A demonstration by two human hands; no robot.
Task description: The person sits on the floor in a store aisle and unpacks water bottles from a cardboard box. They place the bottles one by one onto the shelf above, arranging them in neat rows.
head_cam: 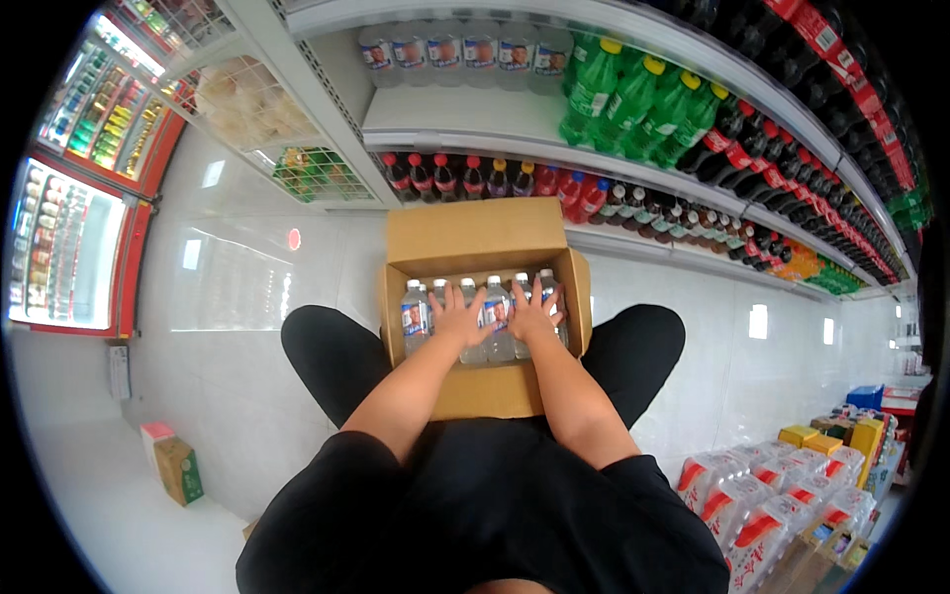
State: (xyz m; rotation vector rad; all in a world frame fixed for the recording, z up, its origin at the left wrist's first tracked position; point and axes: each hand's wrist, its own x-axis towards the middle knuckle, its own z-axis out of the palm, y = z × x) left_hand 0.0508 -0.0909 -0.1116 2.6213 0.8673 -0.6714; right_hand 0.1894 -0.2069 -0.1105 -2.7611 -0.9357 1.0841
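An open cardboard box [475, 230] stands between my knees with its flaps folded out. Inside it, clear plastic bottles [414, 315] with white caps and blue-and-white labels stand upright in a row, and parts of others show behind. My left hand [459, 319] lies over the bottles left of the middle, fingers spread. Over the bottles at the right end is my right hand [531, 313], its fingers also apart. Both hands appear to touch the bottles without closing around any. My hands and forearms hide part of the row.
Ahead, a white shelf [460, 111] carries similar clear bottles [445, 53] and green soda bottles [631, 100]. Dark soda bottles [445, 177] line the level below. Lit drink coolers [67, 245] stand left, shrink-wrapped packs [764, 512] right. Small cartons [177, 469] sit at lower left.
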